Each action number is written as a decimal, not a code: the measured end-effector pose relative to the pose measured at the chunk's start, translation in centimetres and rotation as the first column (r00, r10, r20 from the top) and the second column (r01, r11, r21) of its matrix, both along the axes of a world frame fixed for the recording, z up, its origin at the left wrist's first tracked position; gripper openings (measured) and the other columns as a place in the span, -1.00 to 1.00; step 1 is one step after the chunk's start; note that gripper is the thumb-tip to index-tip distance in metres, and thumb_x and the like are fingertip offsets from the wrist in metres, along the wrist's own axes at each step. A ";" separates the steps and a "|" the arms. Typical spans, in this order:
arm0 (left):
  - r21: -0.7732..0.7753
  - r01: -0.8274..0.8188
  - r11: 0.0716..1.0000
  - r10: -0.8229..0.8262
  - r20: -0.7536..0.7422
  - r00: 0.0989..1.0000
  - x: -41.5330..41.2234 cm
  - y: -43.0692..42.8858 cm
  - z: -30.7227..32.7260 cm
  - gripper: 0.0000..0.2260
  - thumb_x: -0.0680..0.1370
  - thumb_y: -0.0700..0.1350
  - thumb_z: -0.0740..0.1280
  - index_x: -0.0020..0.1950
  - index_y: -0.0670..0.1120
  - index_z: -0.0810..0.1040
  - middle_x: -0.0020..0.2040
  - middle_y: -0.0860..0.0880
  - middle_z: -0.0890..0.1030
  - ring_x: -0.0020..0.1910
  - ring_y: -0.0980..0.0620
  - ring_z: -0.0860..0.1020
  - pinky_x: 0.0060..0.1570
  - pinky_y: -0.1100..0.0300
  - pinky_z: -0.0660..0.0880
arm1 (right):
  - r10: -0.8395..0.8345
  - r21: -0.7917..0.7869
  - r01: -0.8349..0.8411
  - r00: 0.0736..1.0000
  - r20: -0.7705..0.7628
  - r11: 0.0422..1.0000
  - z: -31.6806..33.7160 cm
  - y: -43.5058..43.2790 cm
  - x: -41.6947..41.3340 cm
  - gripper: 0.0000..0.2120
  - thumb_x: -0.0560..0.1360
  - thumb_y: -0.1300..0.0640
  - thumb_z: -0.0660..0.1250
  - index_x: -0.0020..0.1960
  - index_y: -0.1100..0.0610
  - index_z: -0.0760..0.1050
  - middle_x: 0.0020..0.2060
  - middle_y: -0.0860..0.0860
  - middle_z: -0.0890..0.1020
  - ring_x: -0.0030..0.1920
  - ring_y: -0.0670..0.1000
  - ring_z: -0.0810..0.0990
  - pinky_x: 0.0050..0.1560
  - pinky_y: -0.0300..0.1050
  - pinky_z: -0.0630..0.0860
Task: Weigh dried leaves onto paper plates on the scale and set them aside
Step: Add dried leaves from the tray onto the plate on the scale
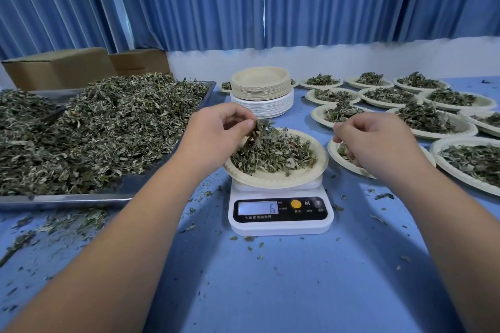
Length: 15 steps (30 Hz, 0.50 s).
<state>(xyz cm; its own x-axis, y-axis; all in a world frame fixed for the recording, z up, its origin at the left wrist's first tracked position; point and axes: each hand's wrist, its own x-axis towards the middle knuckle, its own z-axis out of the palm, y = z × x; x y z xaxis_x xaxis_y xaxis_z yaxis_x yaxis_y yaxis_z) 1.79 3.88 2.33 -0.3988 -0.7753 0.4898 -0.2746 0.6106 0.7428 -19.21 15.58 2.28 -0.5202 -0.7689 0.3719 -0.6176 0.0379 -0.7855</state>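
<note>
A white digital scale (pixel 281 211) stands mid-table, its display showing a 6. On it sits a paper plate (pixel 311 173) heaped with dried leaves (pixel 273 154). My left hand (pixel 216 130) hovers over the plate's left side and pinches a clump of leaves between thumb and fingers. My right hand (pixel 378 140) is to the right of the scale, over a neighbouring filled plate (pixel 341 157); its fingers are curled downward, and whether they hold leaves is hidden. A large metal tray (pixel 81 197) piled with loose dried leaves (pixel 102 121) lies to the left.
A stack of empty paper plates (pixel 261 92) stands behind the scale. Several filled plates (pixel 422 116) cover the table's right side. Cardboard boxes (pixel 62 67) sit at the back left before blue curtains. Leaf crumbs litter the blue tabletop (pixel 270 278).
</note>
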 end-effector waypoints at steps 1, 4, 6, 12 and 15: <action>-0.003 -0.001 1.000 0.001 -0.005 1.000 0.0 0.0 0.0 -0.87 0.52 -0.16 0.42 -0.14 0.08 0.66 -0.27 0.15 0.65 -0.25 0.15 0.61 -0.05 -0.02 0.61 | -0.001 0.001 0.001 1.000 0.001 1.000 0.0 0.0 0.0 -0.72 0.51 0.11 0.31 -0.36 0.09 0.56 -0.51 0.06 0.47 -0.48 0.05 0.38 -0.34 -0.13 0.38; -0.030 0.001 1.000 -0.001 -0.016 1.000 0.0 0.2 0.1 -0.89 0.51 -0.14 0.43 -0.14 0.08 0.68 -0.23 0.10 0.65 -0.23 0.05 0.61 -0.01 -0.13 0.58 | -0.004 0.002 0.004 1.000 0.006 1.000 0.0 0.0 0.0 -0.72 0.51 0.11 0.31 -0.36 0.10 0.57 -0.52 0.04 0.47 -0.48 0.04 0.38 -0.34 -0.13 0.38; -0.060 0.003 0.998 -0.004 -0.014 1.000 -0.1 0.2 0.1 -0.89 0.51 -0.15 0.43 -0.13 0.06 0.68 -0.22 0.12 0.64 -0.24 0.06 0.59 -0.02 -0.11 0.58 | -0.004 0.001 0.004 1.000 0.005 1.000 0.0 0.0 0.0 -0.72 0.52 0.11 0.31 -0.36 0.11 0.57 -0.52 0.04 0.47 -0.49 0.04 0.38 -0.35 -0.13 0.38; -0.041 0.000 0.999 -0.002 -0.042 0.999 0.0 0.0 0.0 -0.80 0.52 -0.15 0.42 -0.16 0.17 0.66 -0.29 0.13 0.65 -0.32 0.20 0.55 -0.22 0.24 0.56 | -0.007 0.002 0.007 1.000 -0.007 1.000 0.0 0.0 0.1 -0.73 0.52 0.12 0.31 -0.33 0.16 0.58 -0.52 0.02 0.47 -0.47 0.03 0.38 -0.29 -0.12 0.39; -0.009 0.011 1.000 -0.011 -0.067 0.998 0.0 0.1 0.1 -0.77 0.54 -0.21 0.39 -0.14 0.15 0.65 -0.26 0.08 0.68 -0.31 0.18 0.59 -0.20 0.23 0.60 | -0.009 0.003 0.009 1.000 -0.005 1.000 0.0 0.0 0.1 -0.73 0.52 0.11 0.30 -0.32 0.17 0.58 -0.51 0.04 0.48 -0.46 0.04 0.39 -0.30 -0.11 0.40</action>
